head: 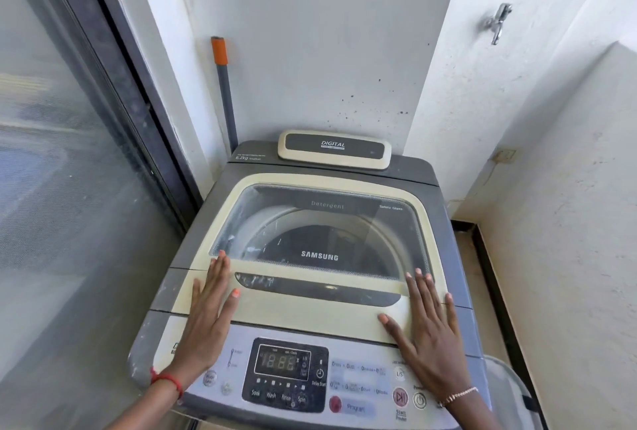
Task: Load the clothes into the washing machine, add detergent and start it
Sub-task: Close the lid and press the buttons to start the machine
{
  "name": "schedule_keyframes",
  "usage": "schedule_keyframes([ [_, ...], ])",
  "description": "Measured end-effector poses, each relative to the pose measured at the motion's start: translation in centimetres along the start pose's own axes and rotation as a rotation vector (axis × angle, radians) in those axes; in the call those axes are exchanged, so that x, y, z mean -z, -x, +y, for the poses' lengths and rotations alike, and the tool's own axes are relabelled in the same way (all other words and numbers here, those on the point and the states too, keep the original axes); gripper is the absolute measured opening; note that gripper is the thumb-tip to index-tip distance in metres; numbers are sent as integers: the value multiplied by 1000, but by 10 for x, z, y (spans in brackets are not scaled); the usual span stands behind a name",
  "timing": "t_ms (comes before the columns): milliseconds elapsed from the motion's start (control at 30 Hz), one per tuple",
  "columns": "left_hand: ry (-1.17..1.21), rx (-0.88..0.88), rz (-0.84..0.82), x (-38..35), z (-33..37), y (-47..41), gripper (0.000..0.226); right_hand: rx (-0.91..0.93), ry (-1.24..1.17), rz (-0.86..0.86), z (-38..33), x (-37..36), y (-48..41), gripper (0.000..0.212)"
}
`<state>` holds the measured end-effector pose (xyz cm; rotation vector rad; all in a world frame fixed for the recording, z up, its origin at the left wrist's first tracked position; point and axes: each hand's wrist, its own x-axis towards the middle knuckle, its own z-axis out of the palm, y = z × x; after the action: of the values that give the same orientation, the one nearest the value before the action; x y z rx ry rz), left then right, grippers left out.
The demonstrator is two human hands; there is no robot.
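A grey and cream top-loading washing machine (444, 222) fills the middle of the head view. Its cream lid (310, 312) with a glass window is down. Through the glass I see the drum rim and a dark shape inside. My left hand (210, 305) lies flat on the lid's front left corner, fingers spread. My right hand (427, 322) lies flat on the front right corner, also holding nothing. The control panel (358, 385) sits below my hands, its display reading 1888. No clothes or detergent are in sight.
A glass sliding door (69, 153) runs along the left. A grey pole with an orange grip (224, 85) leans in the corner behind the machine. A metal tap (498, 22) sticks out of the right wall. A pale basket rim (510, 385) shows at lower right.
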<state>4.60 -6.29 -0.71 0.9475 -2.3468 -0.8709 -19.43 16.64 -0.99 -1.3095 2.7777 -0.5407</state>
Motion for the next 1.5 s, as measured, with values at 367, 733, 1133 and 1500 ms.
schedule_keyframes([
  [367, -253, -27, -38, -5, -10, -2, 69, -12, 31, 2, 1, -2, -3, 79],
  [733, -382, -42, -74, -7, -12, -1, 68, -13, 36, 7, -1, -3, -2, 80],
  [1133, -373, -35, -95, -5, -10, -2, 74, -18, 47, 5, -2, 0, -1, 81],
  [1500, -377, -32, -100, -4, -7, -2, 76, -19, 41, 17, -3, -1, -2, 81],
])
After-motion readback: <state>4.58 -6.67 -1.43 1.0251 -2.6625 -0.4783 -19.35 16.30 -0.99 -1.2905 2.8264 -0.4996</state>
